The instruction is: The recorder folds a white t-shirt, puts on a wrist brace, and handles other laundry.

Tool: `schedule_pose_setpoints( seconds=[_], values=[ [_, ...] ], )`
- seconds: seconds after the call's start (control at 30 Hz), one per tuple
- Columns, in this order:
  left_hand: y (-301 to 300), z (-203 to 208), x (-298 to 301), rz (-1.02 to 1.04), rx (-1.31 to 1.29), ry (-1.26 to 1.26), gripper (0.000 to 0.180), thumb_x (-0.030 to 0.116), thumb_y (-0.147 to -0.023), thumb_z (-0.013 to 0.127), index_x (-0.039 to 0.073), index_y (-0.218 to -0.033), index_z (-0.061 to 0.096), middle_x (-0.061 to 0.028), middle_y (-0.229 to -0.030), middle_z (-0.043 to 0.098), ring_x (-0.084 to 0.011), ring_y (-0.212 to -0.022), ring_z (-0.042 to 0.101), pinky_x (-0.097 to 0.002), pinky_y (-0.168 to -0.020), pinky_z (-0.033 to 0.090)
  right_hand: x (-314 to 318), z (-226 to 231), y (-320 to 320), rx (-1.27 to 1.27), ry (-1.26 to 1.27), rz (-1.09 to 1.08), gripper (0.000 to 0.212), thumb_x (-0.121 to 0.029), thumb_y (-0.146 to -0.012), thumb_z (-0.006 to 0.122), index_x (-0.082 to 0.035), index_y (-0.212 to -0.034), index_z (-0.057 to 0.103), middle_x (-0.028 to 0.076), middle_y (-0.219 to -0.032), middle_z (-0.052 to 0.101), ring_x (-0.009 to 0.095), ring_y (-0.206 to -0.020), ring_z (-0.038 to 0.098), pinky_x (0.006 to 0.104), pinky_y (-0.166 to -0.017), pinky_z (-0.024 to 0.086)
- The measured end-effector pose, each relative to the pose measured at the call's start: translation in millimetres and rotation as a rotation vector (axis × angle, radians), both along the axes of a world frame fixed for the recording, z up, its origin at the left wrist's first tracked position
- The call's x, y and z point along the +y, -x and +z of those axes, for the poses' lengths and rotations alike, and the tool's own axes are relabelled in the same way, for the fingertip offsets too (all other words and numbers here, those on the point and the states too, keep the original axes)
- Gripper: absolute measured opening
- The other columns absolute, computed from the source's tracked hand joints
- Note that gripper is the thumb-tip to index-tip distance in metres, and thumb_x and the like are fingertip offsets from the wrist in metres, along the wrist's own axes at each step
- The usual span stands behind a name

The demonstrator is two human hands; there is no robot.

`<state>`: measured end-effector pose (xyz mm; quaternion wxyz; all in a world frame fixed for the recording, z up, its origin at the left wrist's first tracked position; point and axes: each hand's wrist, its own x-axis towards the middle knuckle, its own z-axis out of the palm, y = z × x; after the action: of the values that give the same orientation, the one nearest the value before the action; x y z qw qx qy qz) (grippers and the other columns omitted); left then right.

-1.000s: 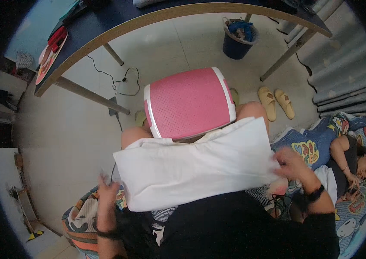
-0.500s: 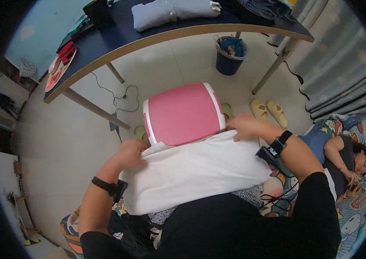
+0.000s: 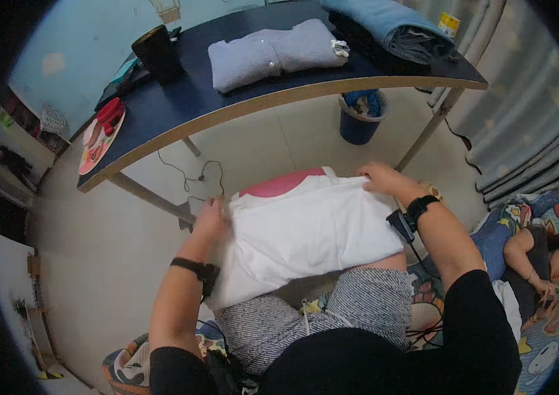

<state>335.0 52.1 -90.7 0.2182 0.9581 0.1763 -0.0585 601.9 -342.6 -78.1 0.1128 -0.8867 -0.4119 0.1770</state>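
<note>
A white cloth, folded and lightly creased, is spread between my hands above my thighs. My left hand has its fingers closed at the cloth's far left corner. At the far right corner, my right hand pinches the edge between thumb and fingers. Beyond and beneath the cloth is a pink box-like piece with white edges. Only its far strip shows; the cloth hides the rest.
A dark blue table stands ahead, bearing a folded grey-lilac knit garment, folded jeans and a black container. Below it are a blue bin and a cable. Another person lies at the right.
Both hands have carried the white cloth forward, away from my body, over most of the pink piece. My striped shorts now show below it. The view has tilted up, showing more table.
</note>
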Motion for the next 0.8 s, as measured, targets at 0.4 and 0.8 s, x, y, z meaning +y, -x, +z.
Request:
schedule_pose_setpoints(
  seconds=[0.4, 0.8],
  values=[
    [-3, 26, 12, 0.018, 0.059, 0.245, 0.028, 0.026, -0.09, 0.058, 0.001, -0.099, 0.063, -0.024, -0.087, 0.063, -0.0416, -0.084, 0.06, -0.0443, -0.076, 0.047, -26, -12, -18, 0.221, -0.103, -0.065, 0.034, -0.022, -0.079, 0.068, -0.002, -0.106, 0.064, 0.013, -0.108, 0.059, 0.028, -0.106, 0.055, 0.0352, -0.092, 0.044],
    [-24, 3, 38, -0.126, 0.106, 0.101, 0.026, 0.024, -0.089, 0.058, -0.001, -0.095, 0.059, -0.0221, -0.095, 0.062, -0.0413, -0.092, 0.058, -0.0439, -0.078, 0.046, -7, -40, -30, 0.375, -0.305, -0.45, 0.028, -0.028, -0.088, 0.062, -0.001, -0.096, 0.063, 0.006, -0.08, 0.062, 0.013, -0.077, 0.054, 0.0296, -0.071, 0.046]
  ],
)
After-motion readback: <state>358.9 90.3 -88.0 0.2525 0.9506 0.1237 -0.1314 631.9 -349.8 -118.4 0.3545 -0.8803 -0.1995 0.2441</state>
